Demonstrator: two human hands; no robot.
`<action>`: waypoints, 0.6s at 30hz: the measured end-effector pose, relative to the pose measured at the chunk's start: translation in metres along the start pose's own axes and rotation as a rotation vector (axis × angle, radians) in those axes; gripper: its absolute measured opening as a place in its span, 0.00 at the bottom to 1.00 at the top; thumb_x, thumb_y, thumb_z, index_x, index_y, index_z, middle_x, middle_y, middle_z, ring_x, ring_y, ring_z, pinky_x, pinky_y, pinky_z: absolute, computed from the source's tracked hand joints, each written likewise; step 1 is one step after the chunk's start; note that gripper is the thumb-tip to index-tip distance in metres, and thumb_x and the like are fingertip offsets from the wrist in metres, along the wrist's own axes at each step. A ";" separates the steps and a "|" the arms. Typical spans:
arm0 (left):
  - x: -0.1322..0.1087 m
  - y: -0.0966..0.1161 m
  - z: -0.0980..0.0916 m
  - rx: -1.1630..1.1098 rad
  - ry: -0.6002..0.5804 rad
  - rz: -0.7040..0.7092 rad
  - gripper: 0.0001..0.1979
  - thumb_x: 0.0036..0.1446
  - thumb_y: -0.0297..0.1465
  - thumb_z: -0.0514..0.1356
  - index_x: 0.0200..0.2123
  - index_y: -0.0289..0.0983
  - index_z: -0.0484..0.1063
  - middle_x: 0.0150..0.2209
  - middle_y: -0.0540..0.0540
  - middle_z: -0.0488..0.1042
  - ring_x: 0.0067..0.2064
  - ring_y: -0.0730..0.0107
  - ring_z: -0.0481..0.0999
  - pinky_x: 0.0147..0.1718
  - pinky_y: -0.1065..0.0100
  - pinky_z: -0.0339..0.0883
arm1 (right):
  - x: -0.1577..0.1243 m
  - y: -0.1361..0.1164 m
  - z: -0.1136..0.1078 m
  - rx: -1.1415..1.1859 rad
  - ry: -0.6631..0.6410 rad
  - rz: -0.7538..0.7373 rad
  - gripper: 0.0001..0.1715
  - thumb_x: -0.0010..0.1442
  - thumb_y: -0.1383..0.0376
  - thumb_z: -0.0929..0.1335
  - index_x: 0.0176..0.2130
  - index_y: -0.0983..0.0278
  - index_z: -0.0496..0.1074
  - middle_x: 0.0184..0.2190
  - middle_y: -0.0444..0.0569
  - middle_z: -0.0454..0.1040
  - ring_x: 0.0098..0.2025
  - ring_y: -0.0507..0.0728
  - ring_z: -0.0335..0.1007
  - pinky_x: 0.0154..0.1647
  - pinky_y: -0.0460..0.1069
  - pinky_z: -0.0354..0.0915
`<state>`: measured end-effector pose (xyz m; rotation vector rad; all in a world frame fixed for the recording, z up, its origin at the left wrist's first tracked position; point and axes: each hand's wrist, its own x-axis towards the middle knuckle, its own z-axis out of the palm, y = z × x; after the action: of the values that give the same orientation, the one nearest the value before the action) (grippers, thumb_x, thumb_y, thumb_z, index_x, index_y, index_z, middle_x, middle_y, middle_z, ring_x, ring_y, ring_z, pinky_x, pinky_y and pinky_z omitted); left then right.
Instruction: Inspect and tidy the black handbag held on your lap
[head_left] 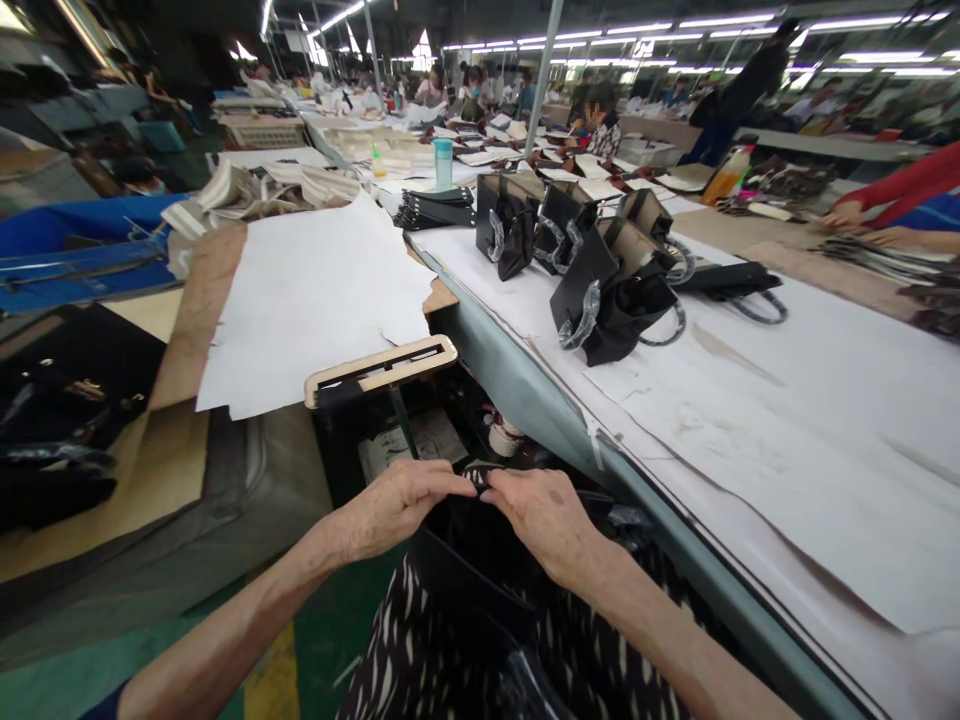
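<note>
A black handbag [472, 570] rests on my lap, with plastic-wrapped handles [525, 680] hanging toward me. My left hand [409, 505] pinches the bag's upper edge from the left. From the right, my right hand [540, 515] grips the same edge, and the two sets of fingertips nearly meet. Between them shows a small striped dark and light patch; I cannot make out what it is. Just ahead of my hands stands a wooden frame with a long slot [382, 368] on a thin post.
Several black handbags [615, 290] stand on the white-covered table [712, 400] at right. Left are a paper-covered bench [315, 280] and more black bags [67, 400]. A turquoise bottle [443, 163] stands farther back. A co-worker's red sleeve [919, 185] reaches in at far right.
</note>
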<state>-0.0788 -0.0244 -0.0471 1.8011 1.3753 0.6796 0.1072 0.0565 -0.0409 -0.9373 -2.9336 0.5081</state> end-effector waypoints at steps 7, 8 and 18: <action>-0.007 -0.005 0.003 -0.169 0.153 -0.190 0.17 0.54 0.25 0.50 0.49 0.38 0.60 0.29 0.53 0.72 0.30 0.73 0.67 0.33 0.73 0.59 | 0.001 -0.006 0.004 -0.097 0.025 0.032 0.16 0.62 0.60 0.59 0.27 0.61 0.68 0.24 0.43 0.75 0.28 0.53 0.70 0.25 0.47 0.48; -0.007 -0.005 0.003 -0.160 0.169 -0.199 0.16 0.54 0.25 0.50 0.48 0.38 0.60 0.28 0.54 0.72 0.30 0.73 0.67 0.33 0.72 0.59 | 0.001 -0.006 0.004 -0.095 0.031 0.030 0.16 0.62 0.60 0.58 0.27 0.61 0.68 0.24 0.43 0.75 0.28 0.53 0.70 0.26 0.47 0.48; -0.008 -0.003 0.006 -0.140 0.207 -0.222 0.18 0.53 0.25 0.51 0.49 0.38 0.60 0.28 0.54 0.75 0.30 0.72 0.68 0.32 0.72 0.58 | 0.011 -0.023 0.008 -0.178 0.024 -0.022 0.09 0.59 0.61 0.63 0.30 0.62 0.68 0.27 0.45 0.76 0.29 0.55 0.72 0.25 0.47 0.50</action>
<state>-0.0778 -0.0336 -0.0527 1.4742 1.5940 0.8380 0.0844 0.0425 -0.0419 -0.9184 -3.0025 0.2355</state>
